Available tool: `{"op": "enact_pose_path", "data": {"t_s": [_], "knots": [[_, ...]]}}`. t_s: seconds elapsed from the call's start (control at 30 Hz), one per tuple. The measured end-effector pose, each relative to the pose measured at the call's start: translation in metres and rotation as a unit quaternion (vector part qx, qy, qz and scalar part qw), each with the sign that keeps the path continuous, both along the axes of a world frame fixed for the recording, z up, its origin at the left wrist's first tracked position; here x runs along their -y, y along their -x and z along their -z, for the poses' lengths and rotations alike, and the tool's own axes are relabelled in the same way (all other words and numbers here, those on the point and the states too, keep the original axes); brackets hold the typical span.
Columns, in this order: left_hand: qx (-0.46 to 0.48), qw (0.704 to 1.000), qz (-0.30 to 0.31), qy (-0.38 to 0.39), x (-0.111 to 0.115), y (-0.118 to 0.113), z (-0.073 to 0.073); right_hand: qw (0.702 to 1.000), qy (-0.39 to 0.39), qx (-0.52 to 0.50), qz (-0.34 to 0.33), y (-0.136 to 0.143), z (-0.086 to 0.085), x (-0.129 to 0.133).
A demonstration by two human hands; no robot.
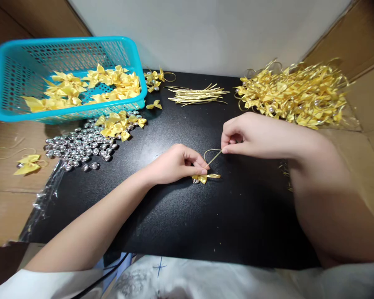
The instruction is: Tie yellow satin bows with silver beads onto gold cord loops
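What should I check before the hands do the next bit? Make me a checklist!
1. Left hand steadying the little yellow bow: ok, it pinches at the bow.
2. Right hand gripping the thin gold cord: ok, pinched at the fingertips.
3. Cord pulled straight between the hands: not ok, one strand curves in an open loop.
4. Knot at the bow: cannot tell, the left hand covers that spot.
5. Spare cords on the table: ok, bundled beyond the hands.

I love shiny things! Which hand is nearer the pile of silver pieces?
The left. The left hand is right of the pile of silver pieces, not touching it; the right hand is farther right.
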State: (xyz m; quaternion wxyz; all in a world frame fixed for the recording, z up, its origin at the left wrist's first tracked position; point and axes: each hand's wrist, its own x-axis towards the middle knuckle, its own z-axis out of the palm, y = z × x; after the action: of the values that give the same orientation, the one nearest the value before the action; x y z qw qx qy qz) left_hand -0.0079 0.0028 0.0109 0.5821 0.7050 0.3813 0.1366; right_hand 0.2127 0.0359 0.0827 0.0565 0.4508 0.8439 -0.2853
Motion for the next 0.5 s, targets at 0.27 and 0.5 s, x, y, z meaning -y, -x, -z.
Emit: {"op": "enact_pose_path", "data": {"t_s": [0.27,0.5], "knots": [[0.033,0.998,-0.014,0.051,0.003,-0.001,0.003,0.998,-0.043,-0.039,-0.035,0.008,0.012,0.002],[0.070,0.996,-0.047,0.026,0.004,0.001,0.010,0.987,0.024,-0.135,-0.082,0.033,0.025,0.016]]}}
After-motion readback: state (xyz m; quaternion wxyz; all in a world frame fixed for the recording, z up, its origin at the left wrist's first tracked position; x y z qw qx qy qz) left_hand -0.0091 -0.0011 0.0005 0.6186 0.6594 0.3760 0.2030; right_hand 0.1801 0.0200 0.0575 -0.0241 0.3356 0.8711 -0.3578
